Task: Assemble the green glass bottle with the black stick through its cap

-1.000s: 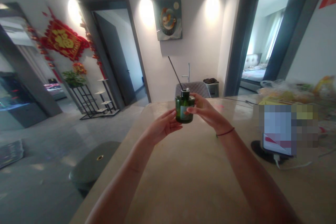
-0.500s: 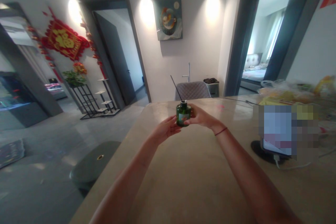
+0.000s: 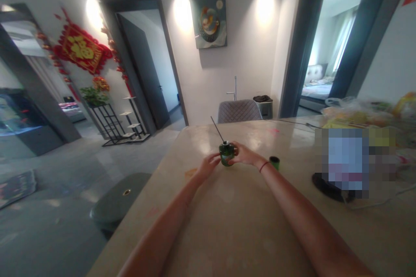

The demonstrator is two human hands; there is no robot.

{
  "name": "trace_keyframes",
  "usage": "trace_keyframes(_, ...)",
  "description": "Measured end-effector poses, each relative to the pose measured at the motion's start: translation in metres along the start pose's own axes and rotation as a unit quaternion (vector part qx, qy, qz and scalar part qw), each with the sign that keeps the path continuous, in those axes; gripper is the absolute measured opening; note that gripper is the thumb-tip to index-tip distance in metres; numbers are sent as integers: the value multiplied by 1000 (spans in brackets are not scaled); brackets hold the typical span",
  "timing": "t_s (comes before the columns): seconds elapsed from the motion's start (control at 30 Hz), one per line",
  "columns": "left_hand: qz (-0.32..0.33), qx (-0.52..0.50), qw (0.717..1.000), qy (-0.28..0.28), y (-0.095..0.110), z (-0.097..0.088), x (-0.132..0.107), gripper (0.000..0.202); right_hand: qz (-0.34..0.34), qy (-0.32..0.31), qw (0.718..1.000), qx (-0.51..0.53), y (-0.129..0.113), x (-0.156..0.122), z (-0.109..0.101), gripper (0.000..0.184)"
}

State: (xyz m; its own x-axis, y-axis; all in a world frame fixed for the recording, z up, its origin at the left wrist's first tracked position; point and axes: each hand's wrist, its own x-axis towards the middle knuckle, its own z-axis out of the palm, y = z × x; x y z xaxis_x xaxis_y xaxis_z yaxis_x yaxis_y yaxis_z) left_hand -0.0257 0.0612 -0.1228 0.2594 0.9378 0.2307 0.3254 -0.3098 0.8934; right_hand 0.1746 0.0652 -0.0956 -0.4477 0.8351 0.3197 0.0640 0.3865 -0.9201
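Note:
A dark green glass diffuser bottle [image 3: 227,161] with a pale label stands upright on or just above the table, a thin black reed stick [image 3: 217,129] slanting up to the left from its neck. My right hand [image 3: 242,154] is closed around the bottle's right side, thumb across the front. At its left side, my left hand [image 3: 209,165] has its fingers stretched toward the glass; whether the fingertips touch it I cannot tell. Just beyond my right wrist sits a small green cylinder with a black top [image 3: 274,162], partly hidden by the forearm.
The beige table [image 3: 227,225] spreads under my arms. To the right are a blurred-out phone [image 3: 345,156] on a round black stand, a cable and plastic bags [image 3: 357,110]. A quilted grey chair [image 3: 239,111] is at the far edge, a dark green stool [image 3: 120,197] at the left.
The bottle and both hands have moved down toward the tabletop. The small green cylinder by my right wrist has come into sight. My left hand's fingers are closer together.

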Motion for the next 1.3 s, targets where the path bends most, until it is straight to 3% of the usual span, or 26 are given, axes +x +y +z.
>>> trace_keyframes(0.17,48,167,984,27,-14,-2,-8,35,6,0,1000,-7,14,-2,-3,64)
trace_keyframes(0.5,81,356,930,-46,2,5,-22,34,40,-1,999,9,29,-7,-4,62)
trace_keyframes(0.67,71,365,927,-42,5,7,-23,33,30,-31,998,51,36,-14,3,54)
trace_keyframes(0.83,68,366,928,-30,2,7,-23,34,0,102,993,-53,44,-24,16,68)
trace_keyframes(0.97,62,373,925,-34,2,6,-22,34,-20,155,982,-103,46,-27,25,66)
trace_keyframes(1.3,74,334,939,-25,0,7,-22,32,41,149,978,-142,66,-6,12,65)
